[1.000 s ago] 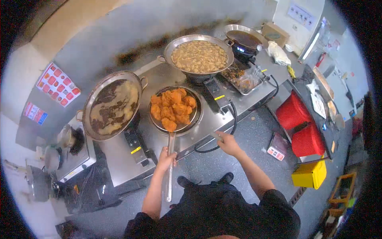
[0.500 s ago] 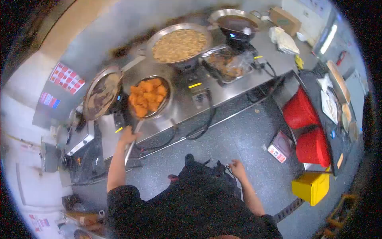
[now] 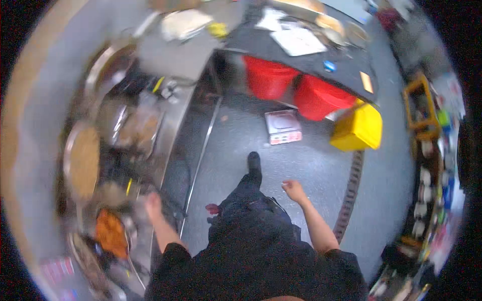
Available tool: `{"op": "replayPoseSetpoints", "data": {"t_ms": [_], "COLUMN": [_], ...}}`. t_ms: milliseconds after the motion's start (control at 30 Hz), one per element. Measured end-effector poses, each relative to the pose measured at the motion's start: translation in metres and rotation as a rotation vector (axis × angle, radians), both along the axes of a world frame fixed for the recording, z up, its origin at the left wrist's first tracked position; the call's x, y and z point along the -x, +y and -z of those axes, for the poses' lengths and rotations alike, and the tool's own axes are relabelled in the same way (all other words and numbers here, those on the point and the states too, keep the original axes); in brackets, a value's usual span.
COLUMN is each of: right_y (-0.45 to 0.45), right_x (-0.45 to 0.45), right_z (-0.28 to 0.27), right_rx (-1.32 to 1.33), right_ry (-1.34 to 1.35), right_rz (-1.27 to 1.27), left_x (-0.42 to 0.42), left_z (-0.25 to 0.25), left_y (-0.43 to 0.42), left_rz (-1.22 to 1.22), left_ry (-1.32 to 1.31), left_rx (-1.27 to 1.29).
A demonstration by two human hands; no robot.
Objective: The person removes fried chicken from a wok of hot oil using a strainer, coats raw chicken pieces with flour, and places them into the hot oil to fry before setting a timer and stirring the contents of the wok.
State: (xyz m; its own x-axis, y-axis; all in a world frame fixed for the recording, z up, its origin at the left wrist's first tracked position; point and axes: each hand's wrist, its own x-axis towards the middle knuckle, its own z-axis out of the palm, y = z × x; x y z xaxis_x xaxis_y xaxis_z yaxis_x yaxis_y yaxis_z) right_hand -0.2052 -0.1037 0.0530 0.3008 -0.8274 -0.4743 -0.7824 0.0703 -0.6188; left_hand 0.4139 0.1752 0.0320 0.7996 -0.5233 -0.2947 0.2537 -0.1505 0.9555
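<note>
My left hand (image 3: 153, 206) is over the front edge of the steel counter (image 3: 173, 118), smeared by motion, so its fingers cannot be made out. Nearest to it is a pan of orange fried pieces (image 3: 111, 233), whose long handle (image 3: 136, 271) points toward me. My right hand (image 3: 293, 191) hangs over the floor in front of my body, its fingers curled in, and nothing shows in it. Ahead of it on the floor lies a flat scale-like device (image 3: 282, 126) with a red-and-white front panel.
Two red bins (image 3: 271, 79) stand under a dark worktop (image 3: 256, 42), beside a yellow bin (image 3: 357, 129). Along the counter are a wide pan of pale food (image 3: 84, 160) and a plastic-covered tray (image 3: 138, 129). A drain grate (image 3: 349, 198) crosses the floor at right; crowded shelves (image 3: 424, 190) stand beyond.
My view has swung right, so the counter now lies along my left side. My left hand has come away from beside the pan handle. A shoe is now stretched forward.
</note>
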Motion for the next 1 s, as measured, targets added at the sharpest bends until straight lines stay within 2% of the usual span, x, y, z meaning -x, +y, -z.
{"op": "replayPoseSetpoints", "data": {"t_ms": [33,100,133,167,233,267,300,367,433,533,567,633,667,767,867,933,967,1000], "right_y": [-0.012,-0.02,-0.02,-0.02,-0.034,-0.05,-0.065,-0.077,-0.1,-0.16,-0.179,-0.22,-0.236,-0.276,-0.317,-0.368,-0.397,-0.427], "right_x": [0.008,0.037,0.055,0.069,0.1,0.112,0.125,0.154,0.165,0.145,0.135,0.093,0.072,0.041,0.018,-0.008,-0.021,-0.031], "right_z": [0.001,0.012,0.013,0.004,-0.01,-0.004,0.001,0.019,0.029,0.028,0.025,-0.004,-0.017,-0.027,-0.042,-0.068,-0.082,-0.094], "right_rx": [0.0,-0.041,-0.071,-0.133,-0.249,-0.239,-0.236,-0.247,-0.238,-0.093,-0.132,-0.168,-0.171,-0.019,0.216,0.316,0.364,0.372], "right_ry": [0.018,0.13,0.187,0.334,0.609,0.634,0.656,0.689,0.726,0.677,0.632,0.573,0.558,0.446,0.179,0.164,0.154,0.1], "right_rz": [0.01,0.105,0.138,0.017,-0.269,-0.294,-0.325,-0.392,-0.463,-0.382,-0.293,-0.111,-0.019,-0.096,-0.079,-0.07,-0.062,0.013], "left_x": [-0.008,-0.073,-0.063,-0.051,-0.033,-0.045,-0.044,-0.027,-0.024,-0.006,0.0,-0.027,-0.03,-0.013,0.017,0.051,0.073,0.084], "left_z": [-0.003,0.075,0.064,0.051,0.036,0.039,0.043,0.017,0.003,-0.019,-0.023,0.023,0.024,0.005,-0.013,-0.03,-0.041,-0.019], "left_y": [0.013,0.032,0.033,0.035,0.043,0.027,0.019,0.015,0.002,-0.018,-0.022,0.021,0.021,0.001,-0.019,-0.047,-0.069,-0.074], "left_rz": [0.147,0.05,0.024,0.028,-0.009,-0.229,-0.232,-0.228,-0.253,-0.279,-0.286,-0.266,-0.259,-0.306,-0.342,-0.377,-0.408,-0.589], "left_ry": [-0.622,-1.367,-1.436,-1.486,-1.367,-1.155,-1.221,-1.365,-1.275,-1.121,-1.068,-1.258,-1.354,-1.053,-0.781,-0.622,-0.596,-0.825], "left_rx": [-0.55,-0.702,-1.046,-1.398,-1.502,-1.172,-1.196,-1.257,-1.332,-1.446,-1.484,-1.478,-1.477,-1.577,-1.734,-1.843,-1.875,-1.778]}}
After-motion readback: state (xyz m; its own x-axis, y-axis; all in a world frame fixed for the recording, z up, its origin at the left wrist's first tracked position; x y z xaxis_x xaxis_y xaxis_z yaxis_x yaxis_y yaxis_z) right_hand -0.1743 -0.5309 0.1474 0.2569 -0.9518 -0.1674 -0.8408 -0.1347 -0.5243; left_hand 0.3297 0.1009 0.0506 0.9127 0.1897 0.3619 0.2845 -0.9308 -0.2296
